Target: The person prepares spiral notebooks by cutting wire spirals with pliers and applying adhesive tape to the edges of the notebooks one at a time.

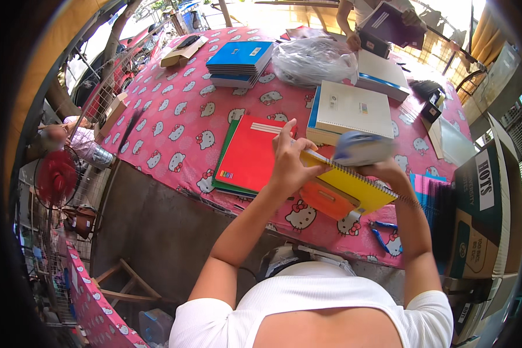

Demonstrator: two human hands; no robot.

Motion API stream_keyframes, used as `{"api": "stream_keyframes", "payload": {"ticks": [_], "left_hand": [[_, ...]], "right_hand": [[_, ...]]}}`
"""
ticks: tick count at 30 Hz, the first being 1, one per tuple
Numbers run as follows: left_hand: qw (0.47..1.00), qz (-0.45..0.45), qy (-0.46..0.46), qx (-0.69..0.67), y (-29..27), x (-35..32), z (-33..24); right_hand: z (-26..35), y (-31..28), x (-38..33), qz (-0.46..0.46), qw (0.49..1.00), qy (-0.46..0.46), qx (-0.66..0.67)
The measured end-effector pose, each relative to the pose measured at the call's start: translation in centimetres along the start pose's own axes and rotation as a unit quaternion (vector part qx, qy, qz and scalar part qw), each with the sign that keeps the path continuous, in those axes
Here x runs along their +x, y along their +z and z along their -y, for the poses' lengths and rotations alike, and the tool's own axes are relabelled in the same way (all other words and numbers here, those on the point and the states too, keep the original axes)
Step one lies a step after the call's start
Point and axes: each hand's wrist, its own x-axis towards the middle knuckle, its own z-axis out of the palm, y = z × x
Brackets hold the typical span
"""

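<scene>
A yellow spiral notebook [368,188] is tilted above the near table edge, with an orange sheet or cover [329,198] below it. My left hand [293,159] pinches the notebook's upper left corner, forefinger raised. At its far side my right hand [385,171] is closed, its fingertips partly hidden, on a blurred blue-and-white thing [362,149] whose kind I cannot make out. Dark coil wire runs along the notebook's edge and sticks out past its right end. Blue-handled pliers [380,236] lie below my right hand. Left of my hands, a red notebook [252,152] rests on green ones.
Stacked white spiral notebooks [354,107], a blue notebook stack [240,56] and a clear plastic bag [313,60] occupy the pink table [180,136]. An open carton [484,214] stands at right. Across the table another person's hand [354,42] is near a dark notebook [388,26].
</scene>
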Motion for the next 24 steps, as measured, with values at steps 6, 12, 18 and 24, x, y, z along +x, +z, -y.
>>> {"api": "stream_keyframes", "payload": {"ticks": [6, 12, 18, 24], "left_hand": [[0.989, -0.009, -0.064, -0.133, -0.7, -0.8, 1.6], [0.918, -0.029, -0.138, -0.370, 0.0, -1.1, 2.8], [0.886, -0.026, -0.189, -0.423, -1.3, -1.8, 4.8], [0.883, 0.026, -0.189, -0.430, -1.7, -0.9, 5.1]], "right_hand": [[-2.1, -0.3, 3.0, 0.034, 0.963, -0.024, -0.264], [-1.4, 0.1, 4.3, -0.004, 0.972, -0.031, -0.234], [-1.8, 3.6, 4.4, 0.016, 0.999, -0.007, 0.051], [-8.1, -1.9, 0.5, -0.082, 0.803, 0.205, -0.553]]}}
